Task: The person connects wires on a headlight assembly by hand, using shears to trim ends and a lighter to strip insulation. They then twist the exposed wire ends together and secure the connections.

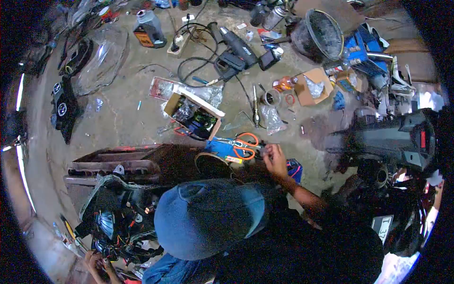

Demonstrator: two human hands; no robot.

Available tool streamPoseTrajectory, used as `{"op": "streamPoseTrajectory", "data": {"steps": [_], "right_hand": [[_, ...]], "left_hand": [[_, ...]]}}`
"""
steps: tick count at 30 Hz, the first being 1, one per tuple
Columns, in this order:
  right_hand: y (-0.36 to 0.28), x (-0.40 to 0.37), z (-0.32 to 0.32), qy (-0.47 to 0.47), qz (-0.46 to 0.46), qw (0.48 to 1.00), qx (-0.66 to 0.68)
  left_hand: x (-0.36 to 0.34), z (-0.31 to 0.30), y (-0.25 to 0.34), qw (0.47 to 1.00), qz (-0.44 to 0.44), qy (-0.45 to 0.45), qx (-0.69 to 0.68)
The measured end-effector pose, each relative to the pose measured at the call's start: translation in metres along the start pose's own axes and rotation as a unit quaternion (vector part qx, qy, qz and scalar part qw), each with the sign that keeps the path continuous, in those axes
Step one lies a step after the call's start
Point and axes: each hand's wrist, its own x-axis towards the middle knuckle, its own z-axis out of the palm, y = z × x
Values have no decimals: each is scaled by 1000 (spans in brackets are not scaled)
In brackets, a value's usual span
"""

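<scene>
At the lower left edge, my left hand [91, 261] is at the underside of a motorcycle front assembly with a headlight [106, 224] and exposed wiring. Its fingers are curled; I cannot tell what is between them. Just beside it, my right hand [111, 270] is small, dark and partly hidden among the wires. Another person in a blue cap [203, 220] and black shirt leans across the middle. That person's hand [276, 159] reaches to the floor beside orange-handled pliers [247, 146] lying over a blue packet [220, 146].
An open carton of parts [215, 131] lies ahead. Beyond it are a heat gun [239, 48] with its cord, a dark plastic bottle [149, 31] and a bucket [302, 40]. A motorcycle [397, 142] stands on the right. Black bodywork [113, 165] lies left of centre.
</scene>
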Motion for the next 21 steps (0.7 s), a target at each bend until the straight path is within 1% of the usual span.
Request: {"op": "streamPoseTrajectory", "data": {"steps": [2, 3, 4, 7, 9, 10, 13, 14, 15, 16, 17, 18, 19, 20, 21], "right_hand": [[-17, -1, -6, -3, -19, 1000, 2], [-24, -3, -9, -4, -27, 1000, 1], [-31, -6, -14, -8, 6, 999, -38], [-20, -14, -23, -136, 81, 983, -93], [-5, -18, -20, -178, -55, 977, -100], [2, -18, -15, -200, -125, 966, -101], [1, -10, 24, -211, -243, 943, -89], [-6, -8, 36, -233, -239, 934, -123], [-4, -4, 48, -233, -248, 926, -165], [11, -1, 61, -232, -262, 914, -204], [23, 7, 78, -234, -287, 897, -241], [33, 17, 99, -198, -279, 912, -227], [45, 27, 119, -163, -271, 925, -211], [51, 38, 128, -157, -253, 931, -212], [42, 49, 128, -156, -243, 932, -217]], "left_hand": [[-4, -15, -50, 999, 1, -41, -12], [-6, -17, -57, 998, 2, -63, -19], [-13, -16, -63, 996, -61, -40, -49], [-21, -11, -60, 997, -77, -1, -22], [-20, -10, -60, 999, -45, -20, -18], [-20, -10, -59, 999, -32, -27, -14], [-18, 16, -28, 999, -4, 35, -19], [-18, 10, -24, 999, -26, 9, -18], [-18, 22, -14, 993, -49, 69, -83], [-11, 14, 2, 999, -30, 38, -7], [-10, 10, 5, 999, -38, 19, -9], [-6, 16, 16, 995, -63, 67, -29], [-4, 13, 18, 994, -60, 76, -44], [-1, 7, 21, 995, -52, 73, -39], [0, 4, 18, 995, -45, 80, -26]]}}
